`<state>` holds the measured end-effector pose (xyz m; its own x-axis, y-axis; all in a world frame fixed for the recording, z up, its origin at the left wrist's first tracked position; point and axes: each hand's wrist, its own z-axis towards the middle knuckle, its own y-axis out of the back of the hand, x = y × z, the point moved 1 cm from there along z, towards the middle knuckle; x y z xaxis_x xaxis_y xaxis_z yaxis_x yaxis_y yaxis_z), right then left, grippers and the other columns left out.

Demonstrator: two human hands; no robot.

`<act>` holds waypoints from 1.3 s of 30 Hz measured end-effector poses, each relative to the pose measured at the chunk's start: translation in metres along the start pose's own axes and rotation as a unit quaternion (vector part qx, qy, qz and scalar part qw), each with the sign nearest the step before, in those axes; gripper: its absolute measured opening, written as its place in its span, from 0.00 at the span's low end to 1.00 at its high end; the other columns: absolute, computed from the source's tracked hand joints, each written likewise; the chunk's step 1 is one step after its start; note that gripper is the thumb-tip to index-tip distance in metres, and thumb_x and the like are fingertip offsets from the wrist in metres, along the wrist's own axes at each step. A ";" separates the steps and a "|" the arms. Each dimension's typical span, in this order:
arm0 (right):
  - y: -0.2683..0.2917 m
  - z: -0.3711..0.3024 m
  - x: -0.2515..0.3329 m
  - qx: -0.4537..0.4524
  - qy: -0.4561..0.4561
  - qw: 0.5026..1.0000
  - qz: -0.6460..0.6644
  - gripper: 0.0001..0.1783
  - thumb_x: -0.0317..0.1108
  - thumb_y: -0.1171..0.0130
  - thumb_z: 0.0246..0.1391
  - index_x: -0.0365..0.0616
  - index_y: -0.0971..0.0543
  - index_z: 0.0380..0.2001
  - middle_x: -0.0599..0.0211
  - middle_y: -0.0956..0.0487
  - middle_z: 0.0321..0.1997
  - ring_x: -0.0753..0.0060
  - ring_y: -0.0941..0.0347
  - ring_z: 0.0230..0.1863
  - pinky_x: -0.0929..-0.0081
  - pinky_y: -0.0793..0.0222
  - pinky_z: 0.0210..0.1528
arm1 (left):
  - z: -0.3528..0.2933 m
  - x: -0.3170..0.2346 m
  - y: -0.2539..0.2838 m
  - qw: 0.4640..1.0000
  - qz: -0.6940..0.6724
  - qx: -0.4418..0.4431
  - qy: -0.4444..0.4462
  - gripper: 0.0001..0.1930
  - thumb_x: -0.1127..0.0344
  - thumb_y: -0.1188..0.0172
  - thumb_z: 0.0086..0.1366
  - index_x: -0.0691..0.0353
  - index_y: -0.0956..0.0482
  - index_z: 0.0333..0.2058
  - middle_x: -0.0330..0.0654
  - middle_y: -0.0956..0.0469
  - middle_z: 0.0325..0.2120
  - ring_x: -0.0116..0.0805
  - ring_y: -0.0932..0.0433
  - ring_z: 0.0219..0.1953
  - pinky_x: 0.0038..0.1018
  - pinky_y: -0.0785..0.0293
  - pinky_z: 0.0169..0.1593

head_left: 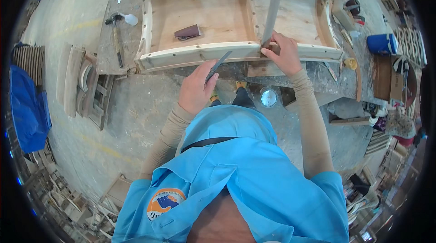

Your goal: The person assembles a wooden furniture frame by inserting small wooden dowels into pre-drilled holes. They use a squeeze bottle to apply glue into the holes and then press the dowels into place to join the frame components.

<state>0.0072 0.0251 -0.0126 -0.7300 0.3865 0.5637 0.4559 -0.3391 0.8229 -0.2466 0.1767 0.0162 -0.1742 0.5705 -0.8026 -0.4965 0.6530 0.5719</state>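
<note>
A curved wooden frame point(204, 51) with plywood panels and a cross divider lies on the workbench in front of me. My left hand point(196, 87) is closed around a slim grey tool with a pointed blade, like a knife point(221, 63), held just short of the frame's near rail. With thumb and fingers, my right hand point(284, 54) grips the lower end of a long thin pale strip point(272, 9). That strip stands up across the frame by the divider, its lower end at the near rail. Inside the left compartment rests a dark brown block point(187, 32).
Left of the frame lie a hammer point(117, 43) and a small white bottle point(131, 19). Curved wooden parts point(75, 81) are stacked at the left. A blue bucket point(381, 44) stands right, near a cardboard box point(398, 86). A round metal tin point(269, 98) is below the bench edge.
</note>
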 end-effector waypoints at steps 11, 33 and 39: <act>0.010 -0.001 -0.005 0.037 0.015 0.998 0.041 0.21 0.41 0.45 0.58 0.41 0.26 0.52 0.61 0.22 0.42 0.56 0.28 0.47 0.60 0.43 0.57 | -0.007 0.025 0.060 0.993 0.020 -0.107 0.053 0.13 0.71 0.46 0.67 0.63 0.27 0.50 0.42 0.24 0.29 0.30 0.27 0.26 0.25 0.31 0.31; 0.065 0.194 -0.114 0.044 0.104 0.976 -0.186 0.45 0.33 0.30 0.40 0.49 0.37 0.64 0.61 0.32 0.62 0.52 0.38 0.63 0.61 0.39 0.62 | 0.180 0.196 0.148 0.947 0.145 -0.208 0.196 0.16 0.65 0.52 0.70 0.54 0.24 0.54 0.49 0.21 0.44 0.40 0.23 0.48 0.31 0.31 0.54; 0.045 0.245 -0.159 0.172 0.140 0.970 -0.101 0.34 0.38 0.31 0.43 0.47 0.30 0.56 0.56 0.26 0.55 0.48 0.30 0.54 0.60 0.33 0.55 | 0.148 0.160 0.137 0.922 0.133 -0.229 0.283 0.16 0.66 0.51 0.70 0.55 0.24 0.54 0.33 0.24 0.29 0.22 0.29 0.34 0.19 0.33 0.45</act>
<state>0.2689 0.1588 -0.0479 -0.9094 0.1509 0.3876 0.3980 0.0448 0.9163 -0.2169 0.4310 -0.0087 -0.6924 0.2443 -0.6789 -0.6572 0.1749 0.7331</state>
